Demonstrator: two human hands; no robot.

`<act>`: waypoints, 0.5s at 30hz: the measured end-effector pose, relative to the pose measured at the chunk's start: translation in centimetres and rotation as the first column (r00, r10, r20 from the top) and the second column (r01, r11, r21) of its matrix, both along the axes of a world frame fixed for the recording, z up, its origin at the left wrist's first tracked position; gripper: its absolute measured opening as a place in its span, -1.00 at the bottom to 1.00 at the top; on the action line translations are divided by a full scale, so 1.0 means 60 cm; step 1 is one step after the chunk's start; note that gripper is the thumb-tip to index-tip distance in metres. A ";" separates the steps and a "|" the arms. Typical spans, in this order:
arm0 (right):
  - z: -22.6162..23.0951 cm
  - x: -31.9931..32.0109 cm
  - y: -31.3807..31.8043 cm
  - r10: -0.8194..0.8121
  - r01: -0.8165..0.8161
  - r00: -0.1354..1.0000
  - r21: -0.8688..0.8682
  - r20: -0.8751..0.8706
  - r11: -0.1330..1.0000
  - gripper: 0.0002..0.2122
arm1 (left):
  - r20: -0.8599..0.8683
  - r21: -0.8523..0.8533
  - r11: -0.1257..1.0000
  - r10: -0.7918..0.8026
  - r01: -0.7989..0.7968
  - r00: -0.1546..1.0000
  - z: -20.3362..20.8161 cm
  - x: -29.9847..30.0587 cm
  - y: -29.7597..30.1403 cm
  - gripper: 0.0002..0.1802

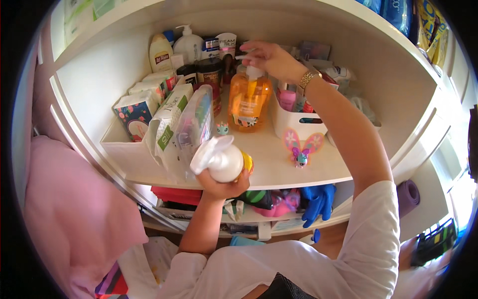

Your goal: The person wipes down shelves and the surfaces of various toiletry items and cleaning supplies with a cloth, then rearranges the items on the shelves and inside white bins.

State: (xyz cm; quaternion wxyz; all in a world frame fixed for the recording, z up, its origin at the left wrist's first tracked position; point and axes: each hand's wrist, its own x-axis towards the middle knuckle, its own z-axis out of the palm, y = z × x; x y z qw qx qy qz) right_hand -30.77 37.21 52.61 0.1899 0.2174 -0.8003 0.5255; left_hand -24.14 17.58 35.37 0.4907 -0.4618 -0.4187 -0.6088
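My left hand (pixel 225 187) is closed round a white bottle (pixel 227 166) with a white pump or spray top and a yellow label, tilted in front of the shelf edge. With the fingers of my right hand (pixel 270 59) closed about its white pump top, a big clear pump bottle of orange liquid soap (pixel 249 102) stands upright on the shelf (pixel 259 158). A gold watch is on my right wrist. Close by the soap stand a small teal toy figure (pixel 222 128) and a toy with pink wings (pixel 301 149).
White bins (pixel 293 123) flank the soap; the left bin holds tissue packs (pixel 134 115) and a clear plastic case (pixel 195 124). Several toiletry bottles (pixel 188 46) stand behind. Blue gloves (pixel 318 203) hang from the lower shelf, and pink cloth (pixel 82 214) hangs at left.
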 end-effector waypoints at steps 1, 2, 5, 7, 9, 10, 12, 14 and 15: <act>0.003 -0.009 0.008 -0.028 0.029 1.000 0.206 -0.009 0.978 -0.76 | -0.016 0.010 1.000 0.005 -0.005 1.000 -0.005 -0.002 0.000 -0.20; 0.006 -0.020 0.015 -0.053 0.058 0.998 0.403 -0.024 0.914 -0.76 | 0.014 -0.029 0.999 -0.034 0.035 0.999 -0.002 0.003 -0.005 -0.20; 0.018 -0.050 0.019 -0.001 0.063 0.994 0.584 -0.105 0.809 -0.76 | 0.050 -0.092 0.995 -0.026 0.031 0.998 -0.014 -0.010 -0.016 -0.13; 0.014 -0.055 0.010 -0.050 0.132 0.988 0.630 -0.145 0.765 -0.76 | 0.014 0.009 1.000 0.022 -0.022 1.000 -0.022 -0.019 -0.020 -0.04; 0.011 -0.061 0.006 -0.091 0.193 0.978 0.668 -0.185 0.718 -0.77 | 0.031 0.026 0.998 0.050 -0.051 0.998 -0.025 -0.021 -0.028 0.05; 0.013 -0.065 0.012 -0.086 0.214 0.974 0.712 -0.211 0.669 -0.75 | 0.031 0.052 0.997 0.061 -0.062 0.998 -0.024 -0.022 -0.026 0.06; 0.013 -0.072 0.025 -0.076 0.227 0.970 0.751 -0.231 0.620 -0.74 | 0.038 0.074 0.994 0.075 -0.078 0.996 -0.022 -0.020 -0.028 0.07; 0.016 -0.070 0.033 -0.019 0.141 0.985 0.727 -0.174 0.672 -0.73 | 0.093 0.034 0.998 0.049 -0.052 0.994 -0.021 -0.015 -0.029 0.08; 0.018 -0.070 0.036 -0.018 0.136 0.986 0.725 -0.168 0.675 -0.73 | 0.114 0.020 0.999 0.041 -0.043 0.993 -0.020 -0.013 -0.028 0.08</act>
